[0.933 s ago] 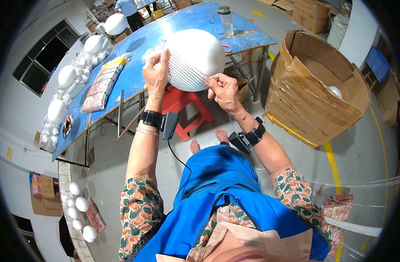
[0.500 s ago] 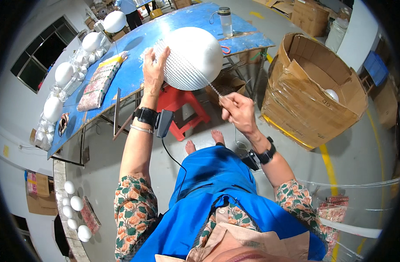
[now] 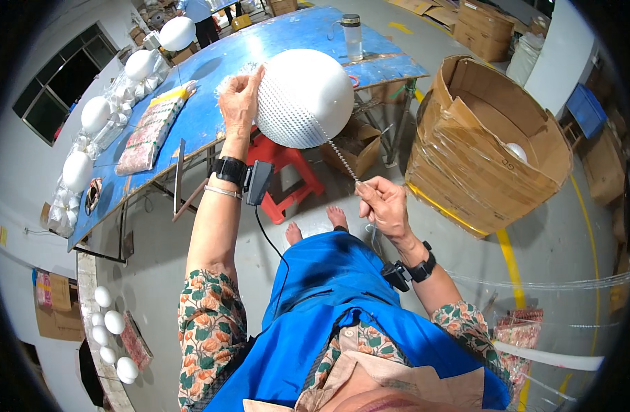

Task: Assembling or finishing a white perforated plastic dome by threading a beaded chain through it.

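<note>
A large white ball (image 3: 320, 86) hangs at the blue table's near edge, its lower left part covered with close rows of small shiny beads (image 3: 282, 113). My left hand (image 3: 239, 103) presses against the ball's left side, its fingers bent together at the edge of the beaded part; its thumb side meets the ball. From the ball's lower edge a bead strand (image 3: 342, 159) runs taut down to the right. Its lower end is pinched between the thumb and fingers of my right hand (image 3: 384, 204). What supports the ball from behind cannot be seen.
The blue table (image 3: 219, 86) carries a clear bottle (image 3: 353, 38), a patterned package (image 3: 153, 130) and white balls (image 3: 95, 115) along its left edge. A red stool (image 3: 282, 172) stands below the ball. At right is a large cardboard box (image 3: 466, 158). Smaller white balls (image 3: 114, 321) lie lower left.
My right hand has moved down and slightly right, and a longer length of bead strand shows between it and the ball. My left fingers have drawn closer together on the ball's side.
</note>
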Tool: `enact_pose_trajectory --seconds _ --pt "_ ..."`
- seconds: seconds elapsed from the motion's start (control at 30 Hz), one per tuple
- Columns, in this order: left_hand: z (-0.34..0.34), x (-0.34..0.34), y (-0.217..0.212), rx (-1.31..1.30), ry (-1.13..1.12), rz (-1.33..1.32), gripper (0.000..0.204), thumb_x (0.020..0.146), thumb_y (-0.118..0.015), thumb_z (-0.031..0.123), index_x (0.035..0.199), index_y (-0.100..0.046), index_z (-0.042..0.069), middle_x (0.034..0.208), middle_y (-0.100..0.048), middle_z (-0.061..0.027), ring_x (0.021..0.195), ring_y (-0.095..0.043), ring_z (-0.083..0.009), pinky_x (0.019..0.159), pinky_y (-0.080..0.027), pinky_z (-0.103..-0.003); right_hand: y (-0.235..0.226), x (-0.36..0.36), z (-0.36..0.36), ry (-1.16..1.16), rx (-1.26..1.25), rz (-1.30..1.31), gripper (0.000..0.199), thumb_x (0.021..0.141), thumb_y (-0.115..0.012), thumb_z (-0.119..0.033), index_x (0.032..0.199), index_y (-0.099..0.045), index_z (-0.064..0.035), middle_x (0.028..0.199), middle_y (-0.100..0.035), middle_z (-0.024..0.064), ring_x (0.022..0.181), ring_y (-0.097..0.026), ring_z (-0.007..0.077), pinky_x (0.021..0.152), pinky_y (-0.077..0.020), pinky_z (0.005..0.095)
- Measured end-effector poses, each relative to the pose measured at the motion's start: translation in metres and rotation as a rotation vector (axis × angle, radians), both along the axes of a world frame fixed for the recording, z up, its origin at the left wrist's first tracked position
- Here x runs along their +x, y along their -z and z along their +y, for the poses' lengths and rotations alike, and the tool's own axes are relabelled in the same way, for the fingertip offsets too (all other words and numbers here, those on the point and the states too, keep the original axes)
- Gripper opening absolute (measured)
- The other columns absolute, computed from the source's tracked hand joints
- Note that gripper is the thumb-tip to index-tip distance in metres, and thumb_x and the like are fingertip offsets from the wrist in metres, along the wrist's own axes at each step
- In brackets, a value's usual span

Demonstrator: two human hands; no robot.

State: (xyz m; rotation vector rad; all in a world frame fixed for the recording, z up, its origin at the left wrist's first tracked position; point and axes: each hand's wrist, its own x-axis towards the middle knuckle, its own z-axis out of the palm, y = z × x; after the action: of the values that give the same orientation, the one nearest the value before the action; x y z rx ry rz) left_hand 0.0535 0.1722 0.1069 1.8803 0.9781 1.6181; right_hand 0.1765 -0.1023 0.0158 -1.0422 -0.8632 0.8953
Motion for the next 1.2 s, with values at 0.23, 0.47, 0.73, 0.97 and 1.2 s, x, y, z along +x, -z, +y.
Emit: enact_pose_trajectory --seconds 0.23,0.47,0.73,0.97,1.2 --pt "-0.008 -0.008 0.004 -0.166 0.043 0.121 0.050 0.078 -0.054 0.047 0.088 -0.064 -0.002 0.075 -0.064 -0.0123 0.069 -0.058 -0.0162 0.068 -0.044 -0.027 0.009 -0.001 0.016 -0.020 0.015 0.054 0.023 0.084 -0.055 -0.020 0.076 -0.053 0.0008 0.048 -0.051 0.0034 0.035 -0.041 0.0061 0.034 -0.0298 0.0196" --pt "-0.004 -0.012 0.009 -0.010 0.246 0.190 0.046 0.079 -0.057 0.039 0.099 -0.060 -0.002 0.093 -0.062 -0.0183 0.089 -0.058 -0.0218 0.078 -0.043 -0.028 0.009 -0.005 0.033 0.038 0.027 -0.013 0.024 0.083 -0.056 -0.023 0.075 -0.055 0.0002 0.049 -0.052 0.0027 0.040 -0.043 0.0043 0.038 -0.0322 0.0181" --pt "-0.008 -0.010 0.008 -0.188 0.238 0.090 0.052 0.078 -0.059 0.040 0.108 -0.054 -0.003 0.104 -0.058 -0.0188 0.094 -0.056 -0.0255 0.081 -0.043 -0.033 0.013 -0.004 0.058 0.068 0.027 -0.032 0.026 0.083 -0.056 -0.026 0.074 -0.055 -0.0015 0.049 -0.052 0.0016 0.039 -0.040 0.0028 0.037 -0.0298 0.0179" --pt "-0.025 -0.012 0.012 0.089 0.178 0.389 0.059 0.075 -0.061 0.034 0.117 -0.046 -0.004 0.112 -0.052 -0.0178 0.106 -0.048 -0.0251 0.093 -0.034 -0.032 0.013 -0.002 0.061 0.058 0.038 -0.038 0.027 0.084 -0.056 -0.027 0.073 -0.055 -0.0017 0.048 -0.051 0.0011 0.039 -0.039 0.0029 0.037 -0.0298 0.0177" --pt "-0.033 -0.006 0.008 0.128 0.130 0.160 0.052 0.075 -0.063 0.033 0.110 -0.051 -0.005 0.109 -0.054 -0.0168 0.098 -0.052 -0.0197 0.086 -0.038 -0.028 -0.008 -0.010 0.046 0.046 0.081 -0.023 0.025 0.084 -0.055 -0.025 0.074 -0.056 -0.0021 0.049 -0.051 0.0011 0.038 -0.039 0.0027 0.037 -0.0302 0.0160"
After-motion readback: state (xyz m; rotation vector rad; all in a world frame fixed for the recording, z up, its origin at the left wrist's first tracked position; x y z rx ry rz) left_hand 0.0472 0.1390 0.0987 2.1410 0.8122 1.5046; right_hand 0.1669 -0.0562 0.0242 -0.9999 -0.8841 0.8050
